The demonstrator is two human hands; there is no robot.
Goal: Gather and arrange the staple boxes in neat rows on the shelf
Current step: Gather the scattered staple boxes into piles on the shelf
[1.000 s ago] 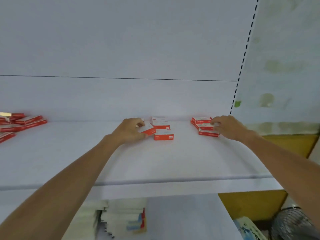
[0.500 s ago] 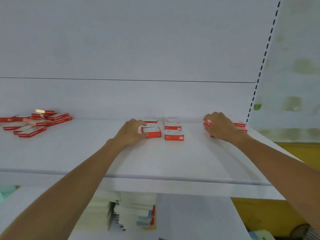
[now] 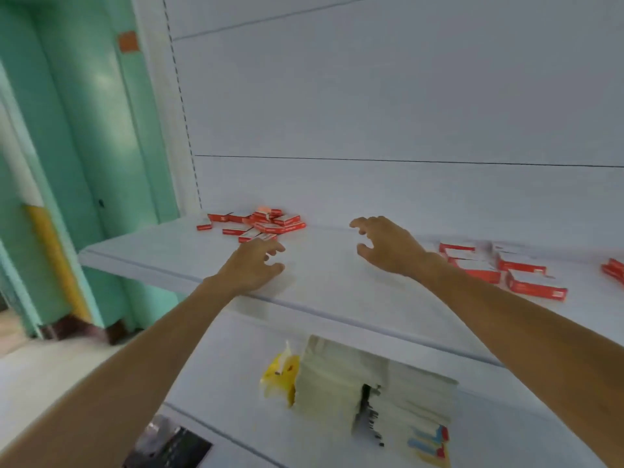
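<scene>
A loose pile of staple boxes [image 3: 258, 222] is seen at the back-left of the shelf [image 3: 162, 255], jumbled, no rows. Toward the shelf's right end, neater boxes [image 3: 520, 280] are laid approx. in rows, blurred. The left hand [image 3: 251, 266] is held at the shelf's front edge, grip wide, fingers spread, nothing held. The right hand [image 3: 388, 246] is held above mid-shelf, grip wide w/ fingers loosely curled, nothing held.

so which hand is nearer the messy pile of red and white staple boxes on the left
Left. The left hand is right at the front edge of the messy pile of red and white staple boxes; the right hand is off to the pile's right, clearly apart.
</scene>
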